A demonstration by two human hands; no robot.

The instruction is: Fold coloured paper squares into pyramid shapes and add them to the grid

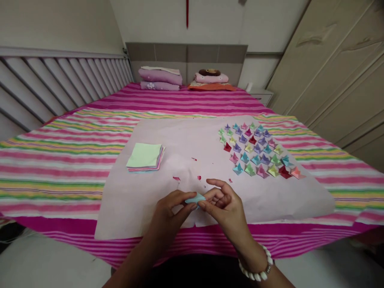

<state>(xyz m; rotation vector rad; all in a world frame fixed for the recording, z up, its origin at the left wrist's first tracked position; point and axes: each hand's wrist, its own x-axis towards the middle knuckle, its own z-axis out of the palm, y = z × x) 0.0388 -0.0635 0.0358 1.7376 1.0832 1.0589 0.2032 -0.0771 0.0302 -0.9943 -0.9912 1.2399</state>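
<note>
A small light-blue folded paper (196, 198) is held in the air between my two hands, above the near part of a large pale sheet (180, 136). My left hand (171, 212) pinches its left end between thumb and fingers. On the other side, my right hand (223, 204) grips the right end with the thumb and a curled finger, while its index finger sticks out free. To the right on the sheet stand several folded paper boats (257, 148) in many colours, set in rough rows. A stack of square paper (144, 156), pale green on top, lies to the left.
Red scraps (176, 178) lie scattered on the sheet just beyond my hands. The sheet rests on a striped bedspread (60, 168). Folded bedding (160, 78) sits by the headboard (171, 56). A slatted rail (69, 80) runs along the left, a wardrobe (336, 72) along the right.
</note>
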